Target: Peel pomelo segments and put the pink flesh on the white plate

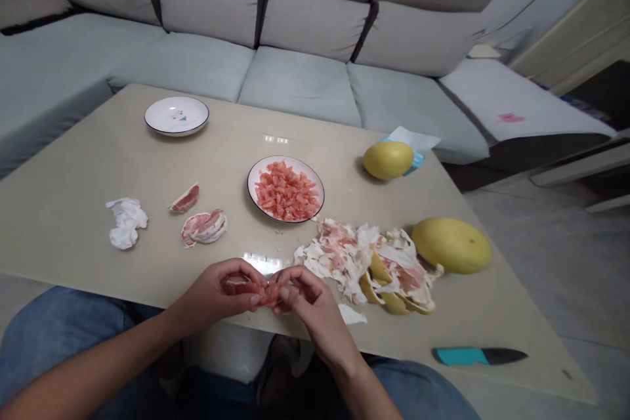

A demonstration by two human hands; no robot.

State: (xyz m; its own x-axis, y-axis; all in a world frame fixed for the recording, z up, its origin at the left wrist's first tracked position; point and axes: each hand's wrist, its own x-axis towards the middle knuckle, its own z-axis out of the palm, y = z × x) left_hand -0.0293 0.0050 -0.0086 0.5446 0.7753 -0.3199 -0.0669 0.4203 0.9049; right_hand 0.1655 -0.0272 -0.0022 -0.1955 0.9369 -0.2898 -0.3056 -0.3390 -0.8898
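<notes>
Between my hands, over the table's near edge, is a reddish pomelo segment [266,294]. My left hand [221,292] is closed around its left part. The fingertips of my right hand [305,302] pinch its right end. Just beyond my hands a white plate [252,191] with a dark rim holds a heap of pink pomelo pulp [287,191]. Two groups of unpeeled segments lie to the left: a single wedge [186,199] and a cluster [204,228]. A pile of torn membrane and yellow rind [364,262] spreads to the right of my right hand.
One whole pomelo [451,245] sits beside the peel pile, another [388,160] farther back against a blue-and-white packet [416,143]. A knife [480,356] with a turquoise handle lies near the front right edge. Crumpled tissue [126,222] and a second plate [176,115] are on the left.
</notes>
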